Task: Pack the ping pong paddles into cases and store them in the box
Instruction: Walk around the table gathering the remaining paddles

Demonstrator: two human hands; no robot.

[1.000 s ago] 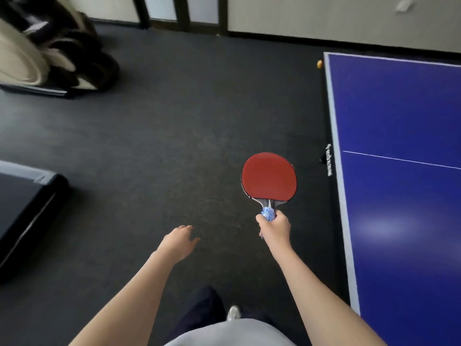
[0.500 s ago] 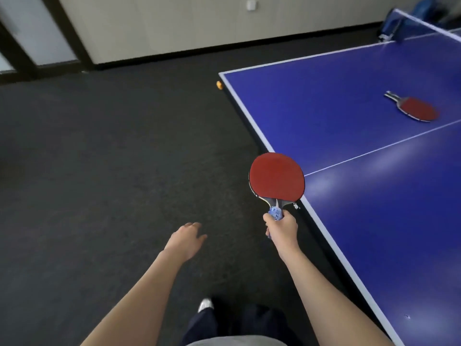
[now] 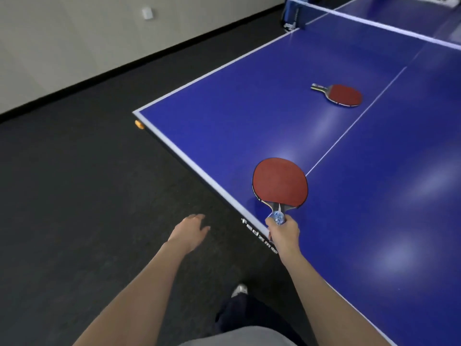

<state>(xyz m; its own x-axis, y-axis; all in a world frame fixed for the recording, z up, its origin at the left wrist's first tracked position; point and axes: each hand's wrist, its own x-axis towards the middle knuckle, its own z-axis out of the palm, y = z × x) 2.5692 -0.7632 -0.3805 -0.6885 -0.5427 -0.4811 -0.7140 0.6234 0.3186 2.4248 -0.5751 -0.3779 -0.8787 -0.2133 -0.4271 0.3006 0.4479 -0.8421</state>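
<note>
Since the earlier frames my view swings right, so the desk now fills the picture and a second paddle lies flat near its centre line. My right hand wraps its fingers round the handle of the held paddle, red face up over the desk's near edge, likely carried while I fetch the other. My left hand hangs free, fingers loosely spread, holding nothing. No case or box shows.
</note>
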